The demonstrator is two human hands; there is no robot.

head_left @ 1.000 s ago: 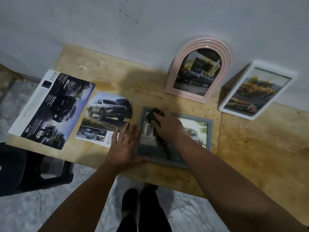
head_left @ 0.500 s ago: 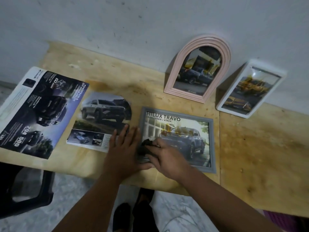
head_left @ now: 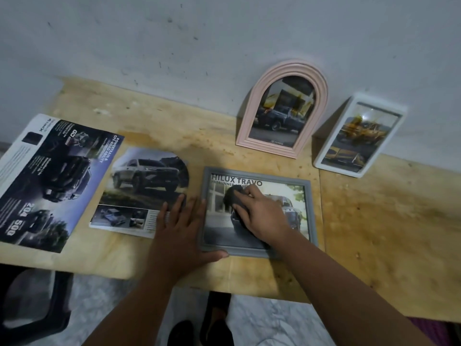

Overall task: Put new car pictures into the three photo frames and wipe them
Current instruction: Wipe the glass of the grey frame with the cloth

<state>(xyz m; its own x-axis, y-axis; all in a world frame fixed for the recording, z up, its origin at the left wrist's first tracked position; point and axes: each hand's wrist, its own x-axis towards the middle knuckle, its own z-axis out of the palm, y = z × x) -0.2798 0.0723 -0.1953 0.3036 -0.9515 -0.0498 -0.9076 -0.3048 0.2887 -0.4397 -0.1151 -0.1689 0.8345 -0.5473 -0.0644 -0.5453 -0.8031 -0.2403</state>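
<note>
A grey photo frame lies flat on the wooden table with a "HILUX TRAVO" truck picture in it. My right hand grips a dark cloth and presses it on the frame's glass, near the upper left. My left hand lies flat with straight fingers beside the frame's left edge, thumb along its bottom left corner. A pink arched frame and a white frame lean on the wall at the back, each holding a vehicle picture.
Two car brochure sheets lie left of the frame: a cut page with a silver SUV and a dark page at the table's left end. A black stool stands below on the left. My feet show under the table edge.
My right hand has moved the cloth from the frame's lower left up to its upper left on the glass. The left hand has stayed by the frame's left edge.
</note>
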